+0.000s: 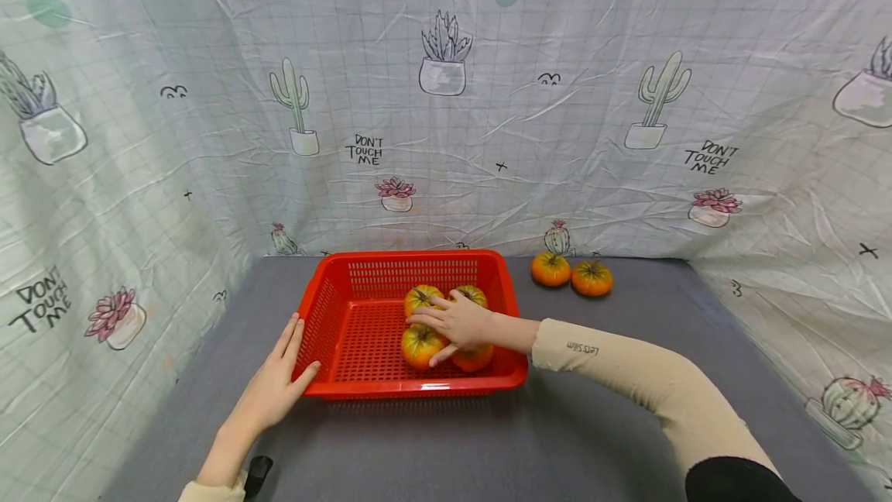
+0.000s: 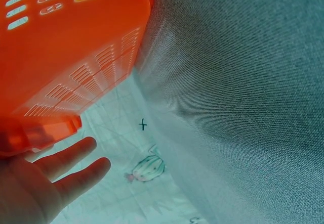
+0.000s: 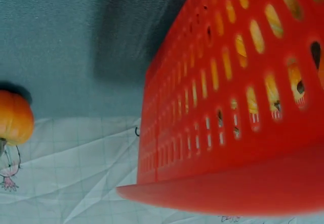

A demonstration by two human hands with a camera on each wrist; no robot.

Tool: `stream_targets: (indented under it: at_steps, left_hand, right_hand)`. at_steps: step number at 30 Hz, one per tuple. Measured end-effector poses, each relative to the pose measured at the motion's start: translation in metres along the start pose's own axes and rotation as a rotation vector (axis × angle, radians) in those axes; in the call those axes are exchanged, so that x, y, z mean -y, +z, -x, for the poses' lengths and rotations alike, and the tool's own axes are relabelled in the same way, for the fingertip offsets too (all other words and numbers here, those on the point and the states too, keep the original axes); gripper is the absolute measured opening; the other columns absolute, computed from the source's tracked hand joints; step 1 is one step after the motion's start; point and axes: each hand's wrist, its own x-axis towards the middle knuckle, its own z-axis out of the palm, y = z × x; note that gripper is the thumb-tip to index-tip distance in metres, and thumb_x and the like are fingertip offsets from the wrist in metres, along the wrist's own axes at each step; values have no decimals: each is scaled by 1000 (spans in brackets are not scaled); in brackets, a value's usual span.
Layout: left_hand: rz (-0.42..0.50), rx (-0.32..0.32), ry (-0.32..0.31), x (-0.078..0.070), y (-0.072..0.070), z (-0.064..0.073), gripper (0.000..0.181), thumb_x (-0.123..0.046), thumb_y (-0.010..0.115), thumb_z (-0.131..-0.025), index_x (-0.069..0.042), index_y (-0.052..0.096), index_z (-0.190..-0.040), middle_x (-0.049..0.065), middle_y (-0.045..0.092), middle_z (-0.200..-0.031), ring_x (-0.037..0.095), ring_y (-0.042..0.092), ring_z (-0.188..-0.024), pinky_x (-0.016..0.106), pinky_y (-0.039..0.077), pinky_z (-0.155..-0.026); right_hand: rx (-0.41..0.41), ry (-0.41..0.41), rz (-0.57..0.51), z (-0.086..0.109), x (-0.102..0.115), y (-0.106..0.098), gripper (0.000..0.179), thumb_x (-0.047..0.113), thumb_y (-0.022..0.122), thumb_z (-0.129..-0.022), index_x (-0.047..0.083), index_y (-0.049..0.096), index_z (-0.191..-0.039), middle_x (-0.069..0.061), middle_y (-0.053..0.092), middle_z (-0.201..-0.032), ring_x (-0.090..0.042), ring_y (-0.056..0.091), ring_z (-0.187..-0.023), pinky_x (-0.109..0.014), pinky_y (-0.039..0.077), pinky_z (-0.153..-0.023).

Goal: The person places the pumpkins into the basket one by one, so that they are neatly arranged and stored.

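Observation:
A red plastic basket (image 1: 418,387) stands on the grey table, with several small orange pumpkins (image 1: 420,346) grouped in its right half. My right hand (image 1: 463,321) reaches over the basket's right side and lies across these pumpkins, fingers spread, thumb beside the front left one. It partly covers the others. My left hand (image 1: 274,384) rests at the basket's left rim with fairly straight fingers. In the left wrist view, fingers (image 2: 76,155) of that hand extend beside the rim. The right wrist view does not show the right hand; the basket's slotted wall (image 3: 223,97) fills much of it.
Two more pumpkins, a left one (image 1: 550,269) and a right one (image 1: 591,279), sit on the table right of the basket, near the back. A pale cloth (image 1: 488,138) printed with cacti hangs behind and along both sides of the grey tabletop (image 1: 446,448).

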Motion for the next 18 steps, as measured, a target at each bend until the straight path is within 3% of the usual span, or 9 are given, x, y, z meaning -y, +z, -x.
stream_targets:
  at_steps: [6, 18]
  left_hand:
    - [0, 3, -4, 0, -1, 0, 72, -29, 50, -89, 1, 12, -142, 17, 9, -150, 42, 29, -127, 57, 35, -93]
    - [-3, -4, 2, 1, 0, -1, 72, -27, 51, -89, 1, 13, -142, 17, 10, -149, 42, 30, -127, 57, 35, -93]
  right_hand:
    - [20, 17, 35, 4, -2, 2, 75, 68, 39, -79, 22, 32, -138, 8, 42, -138, -20, 42, -118, -41, 38, -87]
    - [-95, 3, -37, 24, -7, -3, 60, 56, 42, -86, 17, 42, -132, 1, 47, -133, -22, 45, -113, -42, 41, -84]
